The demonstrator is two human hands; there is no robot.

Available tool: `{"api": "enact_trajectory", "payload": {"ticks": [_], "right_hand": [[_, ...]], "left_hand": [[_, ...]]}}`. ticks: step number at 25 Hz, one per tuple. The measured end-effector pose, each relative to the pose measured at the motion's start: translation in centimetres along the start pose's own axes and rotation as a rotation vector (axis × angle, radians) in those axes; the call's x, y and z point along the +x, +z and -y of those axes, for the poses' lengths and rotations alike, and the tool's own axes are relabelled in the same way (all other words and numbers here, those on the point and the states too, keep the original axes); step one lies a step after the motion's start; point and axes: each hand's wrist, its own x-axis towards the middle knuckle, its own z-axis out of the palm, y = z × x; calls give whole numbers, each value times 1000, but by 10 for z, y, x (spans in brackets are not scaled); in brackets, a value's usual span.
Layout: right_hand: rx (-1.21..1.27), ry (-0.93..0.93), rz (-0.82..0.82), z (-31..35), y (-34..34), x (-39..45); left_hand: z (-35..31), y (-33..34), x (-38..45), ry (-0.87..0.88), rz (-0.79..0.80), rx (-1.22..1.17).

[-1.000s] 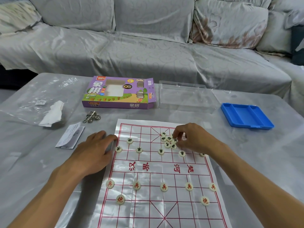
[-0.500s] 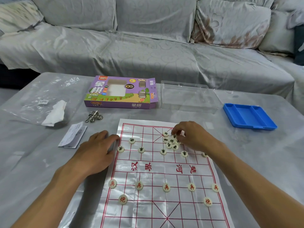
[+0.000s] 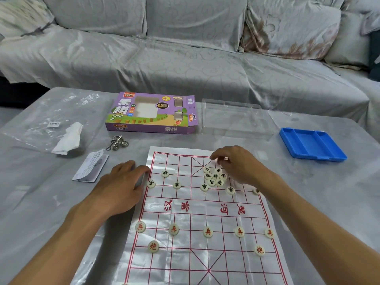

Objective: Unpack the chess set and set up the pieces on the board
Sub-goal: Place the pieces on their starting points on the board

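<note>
A white sheet board with a red grid lies on the table. Round cream pieces with red characters stand in two near rows. Black-character pieces stand along the far half, and several more lie in a loose pile. My right hand hovers just beyond that pile, its fingertips pinched on a small piece that is mostly hidden. My left hand rests flat on the table with its fingers touching the board's left edge.
A purple game box and a clear plastic lid lie behind the board, with a blue tray at the right. Metal rings, a leaflet and a plastic bag with white paper sit left. A covered sofa stands beyond.
My right hand's fingertips have lifted off the pile and moved a little toward the board's far edge. My left hand has stayed on the board's left edge.
</note>
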Motion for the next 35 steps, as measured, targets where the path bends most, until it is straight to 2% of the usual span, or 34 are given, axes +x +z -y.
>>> {"api": "enact_trajectory", "payload": {"ticks": [2, 6, 13, 18, 24, 28, 35], "right_hand": [[-35, 17, 4, -11, -8, -10], [-127, 1, 182, -7, -7, -25], [-92, 7, 93, -8, -3, -19], [-167, -67, 113, 9, 4, -14], [-149, -48, 101, 5, 2, -12], [-205, -112, 157, 15, 5, -1], [-105, -82, 186, 16, 4, 2]], "left_hand": [[1, 1, 1, 0, 11, -7], [1, 1, 0, -9, 25, -11], [-3, -2, -2, -9, 5, -6], [-4, -3, -4, -19, 11, -10], [-2, -3, -3, -7, 2, -14], [-5, -3, -4, -12, 8, -6], [-5, -4, -4, -19, 12, 3]]}}
